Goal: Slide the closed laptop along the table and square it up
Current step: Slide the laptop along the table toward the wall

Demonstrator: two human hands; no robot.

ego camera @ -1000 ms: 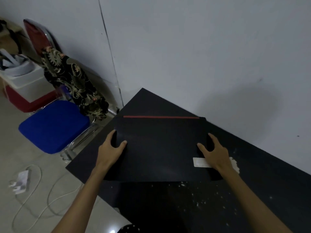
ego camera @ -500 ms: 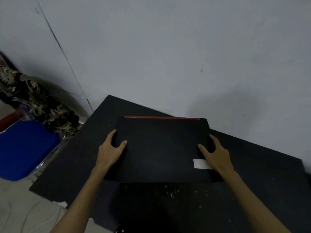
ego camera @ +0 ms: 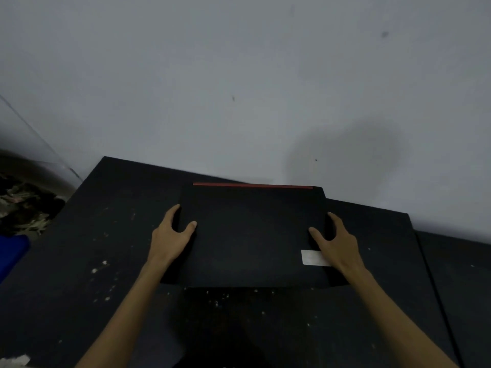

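Note:
The closed black laptop (ego camera: 249, 235) lies flat on the black table (ego camera: 106, 248), its far edge marked by a red strip close to the wall. A white sticker (ego camera: 310, 257) sits near its front right corner. My left hand (ego camera: 171, 235) grips the laptop's left edge, thumb on the lid and fingers around the side. My right hand (ego camera: 336, 244) grips the right edge the same way, partly covering the sticker. The laptop's far edge runs slightly skewed to the table's back edge.
A grey wall (ego camera: 239, 88) rises right behind the table. White specks dot the tabletop. A blue chair seat (ego camera: 10, 251) and patterned dark cloth (ego camera: 24, 205) lie off the table's left edge. A second dark surface (ego camera: 462, 288) adjoins on the right.
The laptop, held by both hands, has slid right along the table away from its left corner. The view has swung right, so the chair and floor have mostly left the frame.

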